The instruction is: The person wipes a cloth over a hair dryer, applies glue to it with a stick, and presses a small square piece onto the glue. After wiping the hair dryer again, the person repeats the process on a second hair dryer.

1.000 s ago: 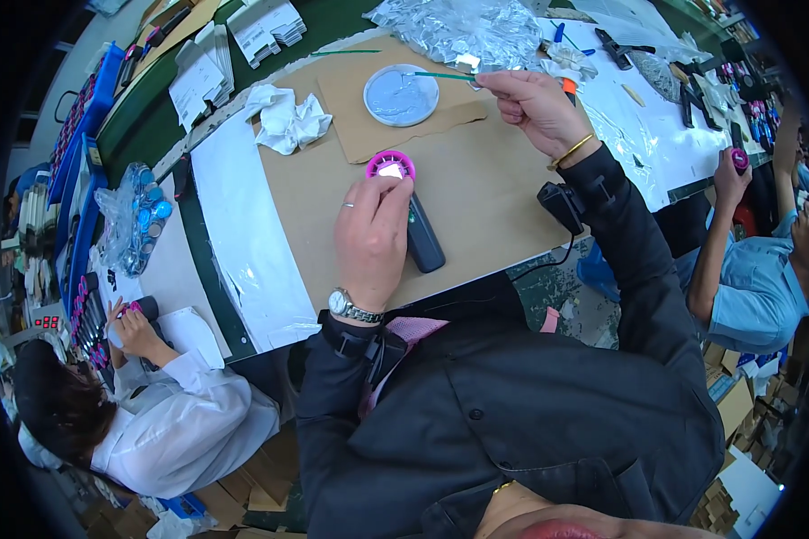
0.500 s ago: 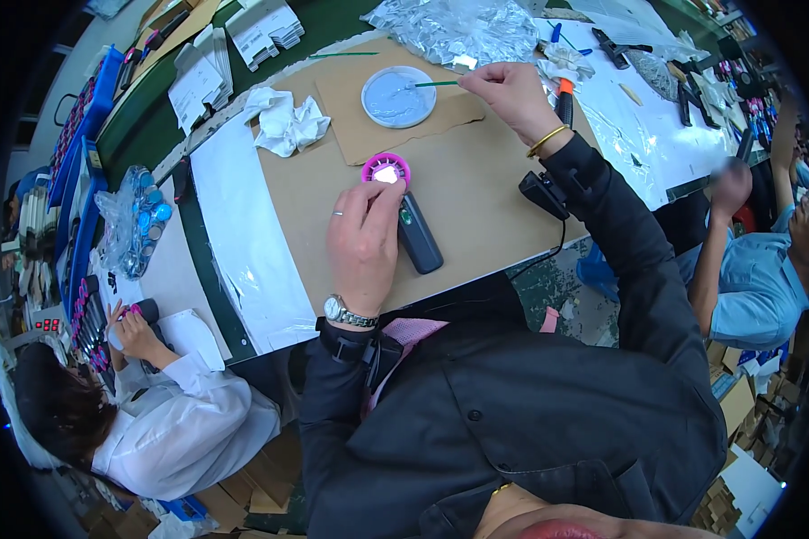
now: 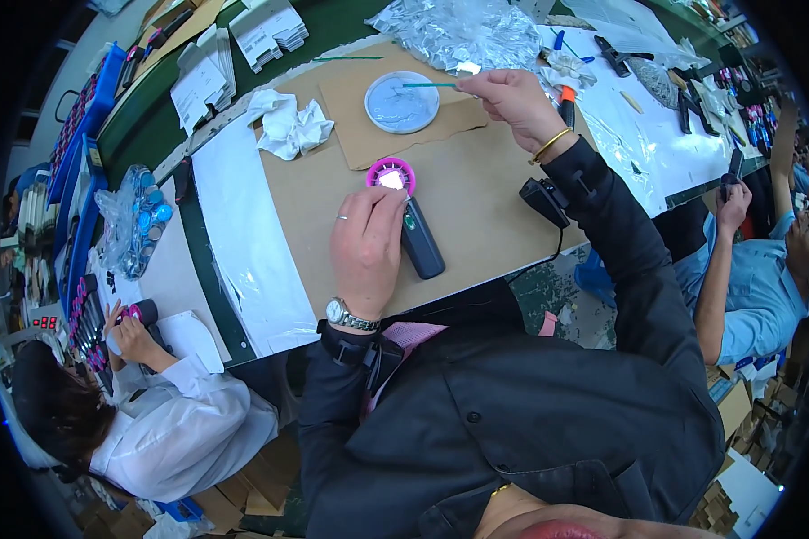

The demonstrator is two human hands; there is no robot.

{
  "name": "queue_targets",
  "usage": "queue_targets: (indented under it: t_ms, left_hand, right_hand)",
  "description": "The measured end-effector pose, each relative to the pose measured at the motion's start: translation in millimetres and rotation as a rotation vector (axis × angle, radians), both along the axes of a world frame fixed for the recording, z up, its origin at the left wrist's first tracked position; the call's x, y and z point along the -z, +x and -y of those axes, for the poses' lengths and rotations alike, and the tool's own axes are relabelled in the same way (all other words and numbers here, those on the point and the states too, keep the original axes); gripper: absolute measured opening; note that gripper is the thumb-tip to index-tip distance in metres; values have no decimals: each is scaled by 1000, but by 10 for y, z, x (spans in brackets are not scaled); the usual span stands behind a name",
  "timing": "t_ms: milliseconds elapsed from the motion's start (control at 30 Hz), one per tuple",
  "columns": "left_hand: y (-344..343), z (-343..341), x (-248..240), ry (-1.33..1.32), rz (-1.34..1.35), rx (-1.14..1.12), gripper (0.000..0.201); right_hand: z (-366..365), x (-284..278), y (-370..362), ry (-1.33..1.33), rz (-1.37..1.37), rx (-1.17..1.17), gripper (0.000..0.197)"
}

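Observation:
My right hand [image 3: 517, 108] pinches a thin green stick [image 3: 433, 85]. The stick's far end is over a round white dish [image 3: 403, 124] of pale, smeared paste. Fingers closed together, my left hand [image 3: 367, 251] has its fingertips at a small shiny piece [image 3: 391, 180]. That piece lies over the pink slotted ring [image 3: 389, 163] at the head of a dark handheld device [image 3: 423, 244], which looks like a small fan. The device rests on the brown board, its handle pointing toward me. My left thumb is mostly hidden.
Crumpled white tissue [image 3: 292, 126] lies left of the dish, another green stick [image 3: 349, 58] beyond it. A clear plastic heap [image 3: 458, 31] is at the back, an orange-and-black tool [image 3: 567, 106] at right. Co-workers sit at left [image 3: 184, 422] and right [image 3: 751, 287].
My right hand and the green stick have shifted slightly left and down, the tip reaching further over the dish. My left hand stays at the pink ring. The right co-worker's hand has moved.

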State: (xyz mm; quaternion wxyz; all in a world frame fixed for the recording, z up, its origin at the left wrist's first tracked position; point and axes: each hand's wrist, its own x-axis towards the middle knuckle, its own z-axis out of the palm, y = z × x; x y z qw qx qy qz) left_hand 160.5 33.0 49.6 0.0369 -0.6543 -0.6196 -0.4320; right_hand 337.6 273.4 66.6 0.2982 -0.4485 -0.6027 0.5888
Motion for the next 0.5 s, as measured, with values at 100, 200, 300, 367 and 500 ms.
queue_targets:
  t_ms: [100,200,300,367,500]
  left_hand:
    - [10,17,-1,-18,13,-34,19]
    - [7,13,14,-20,8,-32,20]
    - [13,22,5,-21,-1,-34,20]
    - [17,24,5,-22,-9,-33,20]
    - [0,59,23,-42,0,-29,22]
  right_hand:
    - [93,-247,18,21,-79,-15,24]
    - [177,-394,42,72,-169,10,25]
    - [177,-245,58,106,-80,22,25]
    - [154,-58,95,120,194,27,25]
    - [177,-145,184,-33,39,35,23]
